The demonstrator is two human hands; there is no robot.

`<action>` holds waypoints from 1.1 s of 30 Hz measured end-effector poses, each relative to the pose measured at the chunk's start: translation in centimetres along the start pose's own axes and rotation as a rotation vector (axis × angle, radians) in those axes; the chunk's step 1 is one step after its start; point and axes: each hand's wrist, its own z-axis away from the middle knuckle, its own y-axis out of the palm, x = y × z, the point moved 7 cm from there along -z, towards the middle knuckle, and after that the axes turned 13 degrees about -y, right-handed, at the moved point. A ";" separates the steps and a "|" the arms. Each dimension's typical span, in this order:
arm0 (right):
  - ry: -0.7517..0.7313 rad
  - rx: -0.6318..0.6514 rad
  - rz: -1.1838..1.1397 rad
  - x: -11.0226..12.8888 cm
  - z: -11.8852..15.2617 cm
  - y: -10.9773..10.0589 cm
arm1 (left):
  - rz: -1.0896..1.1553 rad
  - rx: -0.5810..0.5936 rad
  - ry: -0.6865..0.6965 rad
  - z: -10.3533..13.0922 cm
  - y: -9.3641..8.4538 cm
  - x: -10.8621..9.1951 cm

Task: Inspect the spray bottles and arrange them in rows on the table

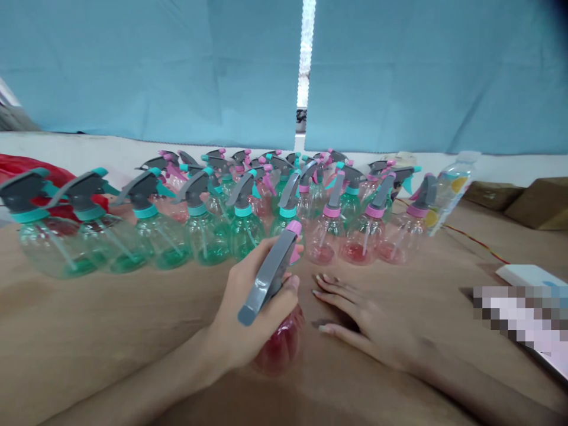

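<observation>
Left hand: closed around the red spray bottle below its spray head. Bottle: between both hands, roughly upright, head pointing forward-right. Right hand: empty, fingers spread at the worktop, near the bottle.

1. The spray bottle is round, see-through and pinkish red.
2. Its spray top is long, smooth, shiny and grey.
3. The tip is pink, and a bit of pink trigger pokes out below it.
4. The tip points away and a little to the right.
5. The left hand is wrapped around it just under the top, so the neck is hidden.
6. The round part is low, over the brown table, and its bottom looks blurry.
</observation>
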 end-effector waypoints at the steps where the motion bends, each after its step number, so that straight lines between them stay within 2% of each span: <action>1: -0.003 -0.005 0.000 0.0 0.0 0.0 | 0.000 0.001 -0.002 0.0 0.0 0.0; 11: -0.022 -0.035 0.000 0.2 0.0 -0.2 | -0.016 0.004 -0.006 -0.1 -0.2 -0.1; 21: -0.014 0.001 0.022 0.2 0.1 -0.1 | -0.025 0.030 -0.020 -0.1 0.0 0.0; 27: -0.014 -0.009 -0.002 0.1 0.1 0.0 | -0.056 0.075 0.028 -0.3 0.0 -1.0; 33: -0.018 -0.024 0.003 0.1 0.1 -0.1 | -0.115 0.063 0.072 -0.4 -0.3 -1.7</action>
